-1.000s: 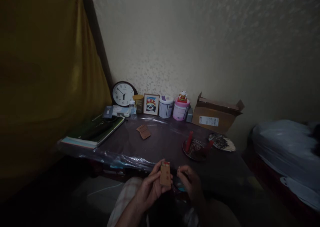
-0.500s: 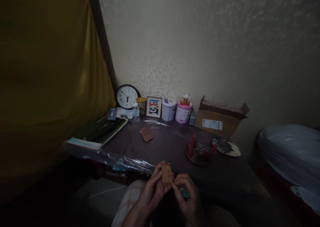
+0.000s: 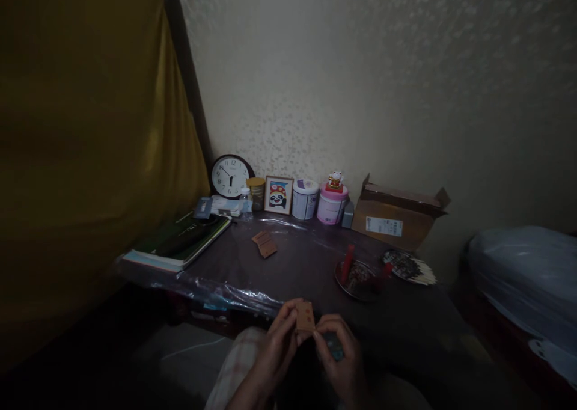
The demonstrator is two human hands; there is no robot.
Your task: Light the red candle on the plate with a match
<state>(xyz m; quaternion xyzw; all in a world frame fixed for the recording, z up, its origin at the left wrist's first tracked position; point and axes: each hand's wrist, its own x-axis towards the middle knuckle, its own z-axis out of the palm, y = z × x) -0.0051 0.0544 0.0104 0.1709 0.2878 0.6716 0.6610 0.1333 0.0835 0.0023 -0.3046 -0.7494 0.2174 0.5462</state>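
A small brown cardboard matchbox [image 3: 305, 317] with reddish marks on its face is held up just past the table's near edge. The fingers of my left hand [image 3: 280, 336] are closed round its left side. Thumb and fingers of my right hand [image 3: 339, 348] are pinched together at its lower right edge. Whether a match sits between those right fingertips is too small and dark to tell. More brown matchboxes [image 3: 265, 245] lie on the table beyond my hands.
Red candles [image 3: 347, 264] stand on a metal plate [image 3: 339, 281] at the right. Behind it, a dish holds burnt matches [image 3: 406, 264]. Books [image 3: 178, 241] lie at left. A clock [image 3: 231, 176], tins [image 3: 305, 199], a picture frame [image 3: 278, 195] and a cardboard box [image 3: 392, 211] line the wall.
The matchbox looks shorter, and the red strip at its top end no longer shows. It has moved slightly right and down with my left hand. My right hand stays at its edge.
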